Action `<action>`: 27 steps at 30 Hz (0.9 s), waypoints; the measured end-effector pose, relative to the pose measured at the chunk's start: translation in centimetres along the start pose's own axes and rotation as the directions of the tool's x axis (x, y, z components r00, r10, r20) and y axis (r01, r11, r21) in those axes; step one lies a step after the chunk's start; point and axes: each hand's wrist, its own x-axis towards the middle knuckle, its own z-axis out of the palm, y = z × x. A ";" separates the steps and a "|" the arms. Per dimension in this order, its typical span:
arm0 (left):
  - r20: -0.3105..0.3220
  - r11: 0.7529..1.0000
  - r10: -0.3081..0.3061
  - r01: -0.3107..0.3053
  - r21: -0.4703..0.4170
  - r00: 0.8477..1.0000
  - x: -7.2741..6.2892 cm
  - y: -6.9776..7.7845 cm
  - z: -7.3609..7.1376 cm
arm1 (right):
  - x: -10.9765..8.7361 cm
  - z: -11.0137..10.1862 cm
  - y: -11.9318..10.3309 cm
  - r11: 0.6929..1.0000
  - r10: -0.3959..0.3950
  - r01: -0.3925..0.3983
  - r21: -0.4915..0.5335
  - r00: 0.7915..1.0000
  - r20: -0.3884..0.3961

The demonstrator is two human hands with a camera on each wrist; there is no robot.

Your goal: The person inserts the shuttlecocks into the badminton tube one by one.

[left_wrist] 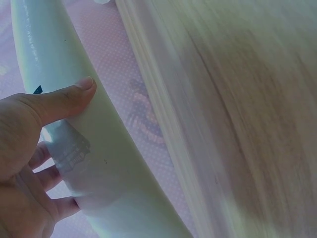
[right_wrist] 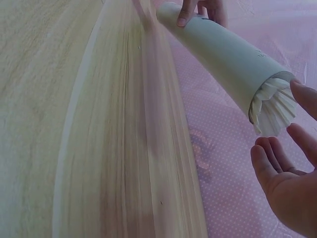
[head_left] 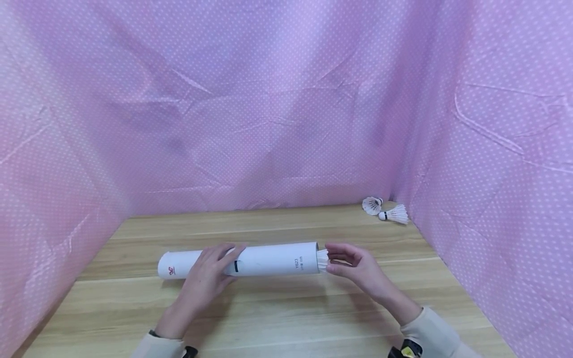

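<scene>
A white shuttlecock tube (head_left: 273, 259) lies on its side, raised over the table in the wrist views. My left hand (head_left: 207, 276) grips it around the middle, thumb (left_wrist: 74, 99) across one side and fingers on the other. Feathers of a shuttlecock (right_wrist: 273, 106) stick out of the tube's right end, its cork hidden inside. Around that feather skirt my right hand (head_left: 355, 268) stands with fingers spread and slightly bent, fingertips (right_wrist: 260, 153) right at the feather edge.
Two more shuttlecocks, one facing forward (head_left: 371, 205) and one on its side (head_left: 395, 214), lie at the table's back right corner. Pink dotted cloth (head_left: 268, 124) walls the wooden table (head_left: 268, 318) at the back and both sides.
</scene>
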 end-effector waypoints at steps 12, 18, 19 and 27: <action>0.027 1.000 -0.006 0.006 0.016 1.000 0.2 0.2 -0.1 | 0.3 0.4 -0.3 1.000 0.010 -0.011 -0.011 0.998 -0.061; 0.018 1.000 0.009 -0.010 0.023 1.000 0.3 0.3 0.1 | 0.6 0.8 -0.1 1.000 0.012 -0.011 0.006 0.998 -0.057; 0.016 1.000 0.012 -0.012 0.025 1.000 0.3 0.3 0.1 | 0.6 0.9 -0.1 1.000 0.014 -0.014 0.008 0.998 -0.054; 0.019 0.999 0.013 -0.014 0.036 1.000 0.4 0.4 0.0 | 0.6 1.0 -0.2 1.000 0.021 -0.021 0.001 0.999 -0.049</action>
